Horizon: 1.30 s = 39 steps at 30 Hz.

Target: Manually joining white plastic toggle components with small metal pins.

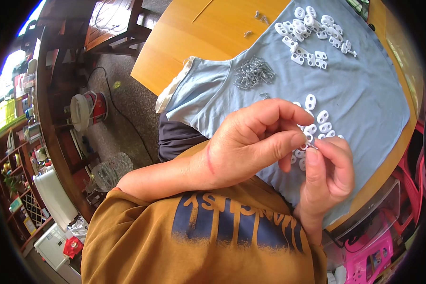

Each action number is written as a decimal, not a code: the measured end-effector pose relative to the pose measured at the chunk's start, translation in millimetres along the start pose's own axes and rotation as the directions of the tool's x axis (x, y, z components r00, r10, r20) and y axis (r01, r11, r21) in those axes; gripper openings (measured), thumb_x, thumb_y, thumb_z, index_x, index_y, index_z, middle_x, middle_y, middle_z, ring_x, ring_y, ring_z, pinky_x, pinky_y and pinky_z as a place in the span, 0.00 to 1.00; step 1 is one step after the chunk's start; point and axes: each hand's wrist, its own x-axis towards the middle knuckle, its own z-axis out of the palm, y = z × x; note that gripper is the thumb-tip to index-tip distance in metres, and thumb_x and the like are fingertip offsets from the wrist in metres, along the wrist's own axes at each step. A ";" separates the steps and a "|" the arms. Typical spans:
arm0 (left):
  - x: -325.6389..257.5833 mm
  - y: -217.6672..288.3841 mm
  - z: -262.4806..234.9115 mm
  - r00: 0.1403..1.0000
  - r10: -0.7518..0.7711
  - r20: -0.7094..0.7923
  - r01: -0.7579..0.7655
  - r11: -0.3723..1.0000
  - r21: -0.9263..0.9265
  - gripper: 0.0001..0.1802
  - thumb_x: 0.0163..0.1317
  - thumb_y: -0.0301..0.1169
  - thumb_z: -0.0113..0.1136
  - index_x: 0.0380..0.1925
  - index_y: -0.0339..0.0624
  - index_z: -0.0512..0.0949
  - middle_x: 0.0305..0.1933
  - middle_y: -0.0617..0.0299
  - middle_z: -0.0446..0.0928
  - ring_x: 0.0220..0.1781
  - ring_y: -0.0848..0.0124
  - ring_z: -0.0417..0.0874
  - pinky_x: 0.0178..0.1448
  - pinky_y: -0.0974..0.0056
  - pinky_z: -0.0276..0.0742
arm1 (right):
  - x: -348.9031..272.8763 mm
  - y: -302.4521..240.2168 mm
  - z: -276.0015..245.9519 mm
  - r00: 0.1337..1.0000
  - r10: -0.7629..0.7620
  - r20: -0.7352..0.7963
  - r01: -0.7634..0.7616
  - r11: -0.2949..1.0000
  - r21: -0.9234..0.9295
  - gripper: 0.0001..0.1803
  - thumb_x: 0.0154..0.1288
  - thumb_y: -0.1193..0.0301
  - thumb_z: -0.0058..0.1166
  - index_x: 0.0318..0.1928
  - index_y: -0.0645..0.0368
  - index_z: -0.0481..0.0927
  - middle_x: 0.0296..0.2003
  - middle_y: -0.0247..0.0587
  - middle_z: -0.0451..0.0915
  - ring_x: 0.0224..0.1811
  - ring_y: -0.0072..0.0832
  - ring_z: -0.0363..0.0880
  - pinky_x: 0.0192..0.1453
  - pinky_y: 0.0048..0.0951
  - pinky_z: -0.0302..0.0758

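Metal coils of what looks like a small spring sit pinched between thumb and forefinger of the right hand, above the blue cloth. Fingertips of the left hand curl just beside it; whether they clamp anything I cannot tell. An uneven squeeze might fling the coil among the loose white pieces beyond; tugging the cloth could scatter the spring pile, far left.

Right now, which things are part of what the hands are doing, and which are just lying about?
Probably part of it: left hand, right hand, white two-holed pieces, small springs, blue cloth underneath.

Probably just lying about: thin stick, red-and-white bucket, pink plastic thing.
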 end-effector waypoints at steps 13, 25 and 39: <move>-13.0 -7.0 -5.7 0.991 0.121 -0.051 -0.102 0.955 0.279 0.10 0.62 0.20 0.51 0.44 0.31 0.72 0.35 0.59 0.76 0.33 0.75 0.80 0.38 0.73 0.77 | -2.8 3.1 4.7 0.984 0.126 0.126 -0.133 0.990 0.045 0.07 0.53 0.83 0.57 0.35 0.63 0.77 0.25 0.33 0.75 0.24 0.17 0.69 0.25 0.17 0.63; -19.3 -2.6 -27.3 0.999 0.015 -0.048 -0.024 0.981 -0.192 0.12 0.64 0.24 0.52 0.46 0.32 0.71 0.39 0.57 0.77 0.34 0.73 0.79 0.40 0.71 0.76 | 20.5 -26.3 11.3 0.993 0.050 0.105 0.030 0.764 -0.645 0.11 0.53 0.79 0.57 0.39 0.65 0.78 0.26 0.41 0.75 0.28 0.33 0.73 0.35 0.30 0.70; -27.7 -0.3 -48.3 0.997 -0.017 -0.078 -0.005 0.963 -0.271 0.11 0.63 0.26 0.53 0.44 0.35 0.72 0.38 0.58 0.78 0.27 0.78 0.76 0.34 0.74 0.74 | 49.1 -4.4 22.3 0.969 0.110 0.222 0.136 0.516 -0.846 0.10 0.52 0.79 0.57 0.37 0.62 0.78 0.32 0.42 0.75 0.35 0.37 0.74 0.41 0.33 0.70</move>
